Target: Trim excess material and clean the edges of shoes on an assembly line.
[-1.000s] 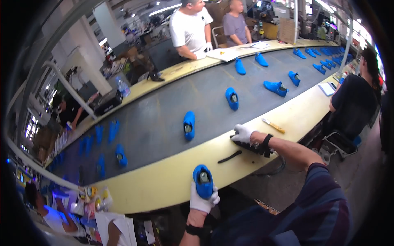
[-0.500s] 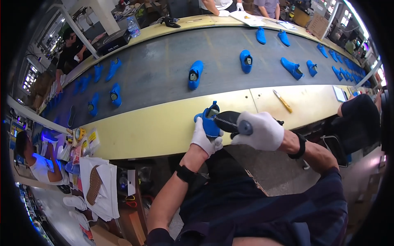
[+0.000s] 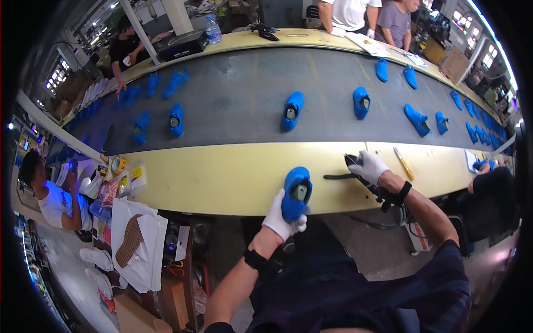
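My left hand (image 3: 284, 220), in a white glove, grips a blue shoe (image 3: 296, 192) from below at the near edge of the yellow bench (image 3: 222, 177). The shoe's opening faces up. My right hand (image 3: 369, 166), also gloved, rests on a black tool (image 3: 351, 168) lying on the bench to the right of the shoe. A black cord runs from the tool past my wrist.
A grey conveyor belt (image 3: 250, 105) carries several blue shoes, the nearest one (image 3: 292, 110) beyond my hands. A yellow-handled tool (image 3: 403, 163) lies right of my right hand. Other people stand across the belt and sit at both ends. Papers and a brown sole (image 3: 131, 240) lie lower left.
Half a second ago both hands held the shoe and tool together at my body. Now the right hand has moved right and set the tool on the bench; the left still holds the shoe.
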### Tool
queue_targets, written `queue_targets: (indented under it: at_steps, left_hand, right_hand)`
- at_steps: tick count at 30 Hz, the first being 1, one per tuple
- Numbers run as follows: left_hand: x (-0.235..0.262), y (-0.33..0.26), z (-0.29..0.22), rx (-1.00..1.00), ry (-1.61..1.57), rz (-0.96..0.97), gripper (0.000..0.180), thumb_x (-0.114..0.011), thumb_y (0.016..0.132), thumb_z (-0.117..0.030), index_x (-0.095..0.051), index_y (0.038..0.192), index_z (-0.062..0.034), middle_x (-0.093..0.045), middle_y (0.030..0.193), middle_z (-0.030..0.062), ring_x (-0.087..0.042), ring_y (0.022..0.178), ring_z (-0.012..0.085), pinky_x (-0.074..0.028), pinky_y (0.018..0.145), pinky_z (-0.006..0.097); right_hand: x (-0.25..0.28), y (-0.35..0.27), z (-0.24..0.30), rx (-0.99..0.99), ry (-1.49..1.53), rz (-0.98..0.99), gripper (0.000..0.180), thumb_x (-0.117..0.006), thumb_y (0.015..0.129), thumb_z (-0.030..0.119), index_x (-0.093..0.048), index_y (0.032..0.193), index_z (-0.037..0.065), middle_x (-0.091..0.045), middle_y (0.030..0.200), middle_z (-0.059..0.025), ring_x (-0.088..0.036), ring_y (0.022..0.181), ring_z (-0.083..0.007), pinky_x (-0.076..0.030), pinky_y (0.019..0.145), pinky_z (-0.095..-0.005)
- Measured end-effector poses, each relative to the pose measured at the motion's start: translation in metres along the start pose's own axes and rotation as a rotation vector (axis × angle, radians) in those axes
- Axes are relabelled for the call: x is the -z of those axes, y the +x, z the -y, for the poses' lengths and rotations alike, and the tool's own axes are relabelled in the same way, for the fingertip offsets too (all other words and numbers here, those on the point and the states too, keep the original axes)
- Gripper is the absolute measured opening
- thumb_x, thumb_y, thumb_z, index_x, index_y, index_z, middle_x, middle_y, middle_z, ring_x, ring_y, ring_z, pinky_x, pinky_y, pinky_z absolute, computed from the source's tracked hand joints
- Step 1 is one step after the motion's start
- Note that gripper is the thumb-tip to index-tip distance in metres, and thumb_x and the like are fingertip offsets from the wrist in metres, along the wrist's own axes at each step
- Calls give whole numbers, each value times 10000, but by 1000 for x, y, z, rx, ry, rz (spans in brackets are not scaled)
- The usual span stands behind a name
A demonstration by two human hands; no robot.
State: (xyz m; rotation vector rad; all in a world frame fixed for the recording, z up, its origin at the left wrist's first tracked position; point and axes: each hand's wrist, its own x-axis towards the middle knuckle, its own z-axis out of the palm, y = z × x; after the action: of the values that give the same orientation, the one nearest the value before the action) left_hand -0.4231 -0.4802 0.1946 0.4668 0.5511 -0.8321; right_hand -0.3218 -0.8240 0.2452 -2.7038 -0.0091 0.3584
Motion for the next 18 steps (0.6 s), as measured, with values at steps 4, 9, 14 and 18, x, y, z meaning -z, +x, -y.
queue_targets:
  at_steps: [4, 9, 14, 18]
  left_hand:
    - [27, 18, -26, -17, -79, 99, 708, -351, 1058, -748, -670, 1196, -131, -718, 907, 158, -631, 559, 279, -452, 497, 427]
    - [25, 51, -124, -124, -79, 113, 772, -350, 1021, -805, -660, 1176, -116, -703, 872, 144, -607, 546, 273, -446, 482, 416]
    - [21, 92, -266, -312, -226, 10, 897, -394, 976, -863, -658, 1219, -40, -745, 956, 158, -670, 627, 301, -565, 619, 454]
    - [23, 111, -250, -586, 40, -288, 929, -418, 1008, -807, -539, 1425, 14, -742, 1078, 202, -714, 739, 284, -579, 647, 417]
  right_hand:
    - [-16, 27, -29, -21, 60, -70, 517, -732, 970, 475, -645, 1077, -23, -739, 955, -284, -731, 937, -463, -560, 824, -513]
    - [-23, 28, -17, -79, -49, -173, 419, -728, 984, 427, -653, 1036, 18, -731, 898, -265, -716, 903, -473, -555, 802, -526]
    - [-29, 27, -19, 21, -74, -221, 381, -758, 974, 384, -635, 1038, 30, -726, 854, -234, -707, 831, -468, -548, 754, -537]
    - [-26, 32, -21, 29, -77, -226, 354, -765, 976, 349, -626, 1053, 32, -727, 848, -215, -710, 820, -455, -551, 740, -529]
